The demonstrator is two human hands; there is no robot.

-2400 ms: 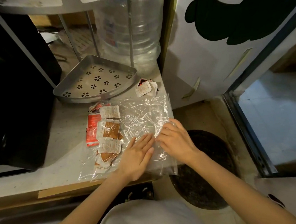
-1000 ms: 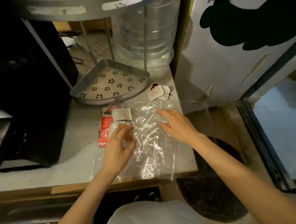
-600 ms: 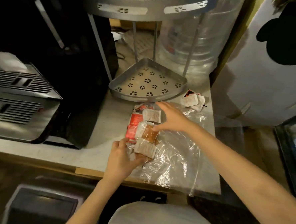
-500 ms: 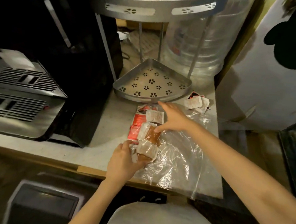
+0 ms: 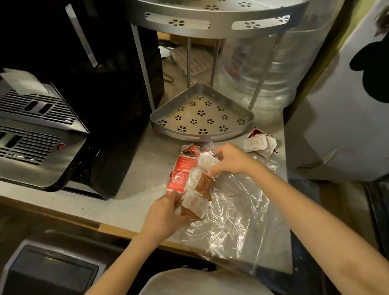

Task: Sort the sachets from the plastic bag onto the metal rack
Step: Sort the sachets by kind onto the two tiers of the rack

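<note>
Sachets [image 5: 196, 181] piled mid-frame on plastic bag [image 5: 232, 218]; right hand [image 5: 230, 159] pinches white sachet [image 5: 207, 163], left hand [image 5: 164, 216] grips lower ones.

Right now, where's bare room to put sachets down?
The lower rack tray is bare. The counter is free between the black machine and the sachet pile. Crowded: the bag, both hands there, loose sachets right of the tray.

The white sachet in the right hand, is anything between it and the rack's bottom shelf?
Nothing visible. The white sachet pinched by the right hand lies just before the bottom shelf, whose tray holds nothing.
</note>
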